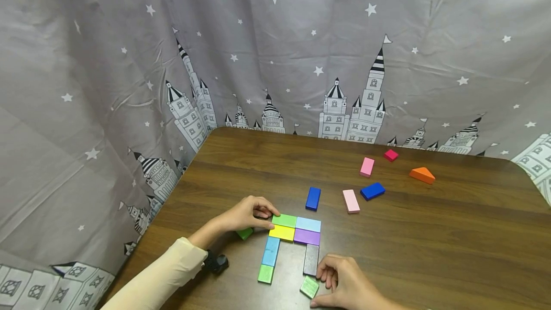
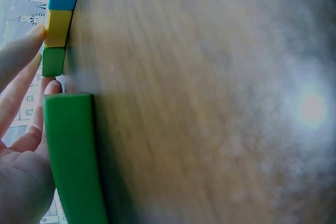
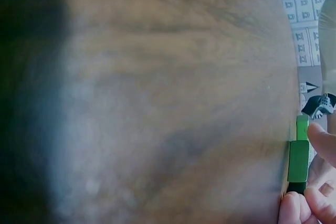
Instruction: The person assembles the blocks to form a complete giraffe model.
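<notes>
Flat coloured blocks form an arch shape on the table. My left hand touches its left end, the index fingertip at the light green block and the thumb at the yellow block. Beneath that hand lies another green block, partly hidden in the head view. A light blue block and a purple block continue the top rows. My right hand is beside a grey block, fingertips at its lower right edge. Its thumb is near a green block lying askew below the grey one.
A blue block and a small green block make the left leg. Farther back lie blue blocks, pink blocks, a red block and an orange triangle. A grey curtain hangs behind the table.
</notes>
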The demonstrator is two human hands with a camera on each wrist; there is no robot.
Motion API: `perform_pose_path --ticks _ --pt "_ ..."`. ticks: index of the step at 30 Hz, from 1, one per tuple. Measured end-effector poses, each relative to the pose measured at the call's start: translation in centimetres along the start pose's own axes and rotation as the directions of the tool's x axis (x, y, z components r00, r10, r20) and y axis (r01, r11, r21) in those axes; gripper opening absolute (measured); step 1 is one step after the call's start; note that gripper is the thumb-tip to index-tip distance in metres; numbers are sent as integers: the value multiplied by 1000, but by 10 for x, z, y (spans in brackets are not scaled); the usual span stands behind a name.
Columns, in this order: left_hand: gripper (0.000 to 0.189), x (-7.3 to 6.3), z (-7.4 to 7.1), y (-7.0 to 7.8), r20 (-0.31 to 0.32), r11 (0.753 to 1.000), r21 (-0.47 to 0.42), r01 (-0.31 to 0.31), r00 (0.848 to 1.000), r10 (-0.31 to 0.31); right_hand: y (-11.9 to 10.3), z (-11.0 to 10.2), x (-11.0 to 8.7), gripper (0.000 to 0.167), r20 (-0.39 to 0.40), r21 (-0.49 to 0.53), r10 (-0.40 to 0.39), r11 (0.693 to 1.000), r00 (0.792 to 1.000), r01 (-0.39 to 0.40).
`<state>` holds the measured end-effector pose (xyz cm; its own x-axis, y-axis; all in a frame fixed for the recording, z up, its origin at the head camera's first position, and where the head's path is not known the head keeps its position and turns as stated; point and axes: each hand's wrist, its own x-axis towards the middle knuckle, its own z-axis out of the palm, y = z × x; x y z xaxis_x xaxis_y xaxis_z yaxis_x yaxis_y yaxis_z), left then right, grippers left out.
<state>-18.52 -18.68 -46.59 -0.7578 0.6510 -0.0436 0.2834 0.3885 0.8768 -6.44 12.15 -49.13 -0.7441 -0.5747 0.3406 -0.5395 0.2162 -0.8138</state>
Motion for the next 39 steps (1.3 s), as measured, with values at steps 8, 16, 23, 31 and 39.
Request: perform_pose_path --ticks 8,16,23,31,39 --pt "28 0 0 1 -1 1000 -16 11 1000 -11 -2 0 1 38 -11 -25 -21 999 1000 21" --pt "28 0 0 0 -3 1000 -19 17 1000 -17 -3 -1 2 35 -4 -6 0 1000 1000 0" --pt "28 1 0 0 0 999 -26 23 1000 -23 -3 -1 1 34 -4 -6 5 1000 1000 -5" --pt "28 1 0 0 3 999 -25 23 1000 -23 -3 -1 2 33 9 7 28 1000 1000 -28" --pt "27 0 0 1 3 999 -20 37 999 -37 -4 -2 3 32 17 20 44 999 999 -44"
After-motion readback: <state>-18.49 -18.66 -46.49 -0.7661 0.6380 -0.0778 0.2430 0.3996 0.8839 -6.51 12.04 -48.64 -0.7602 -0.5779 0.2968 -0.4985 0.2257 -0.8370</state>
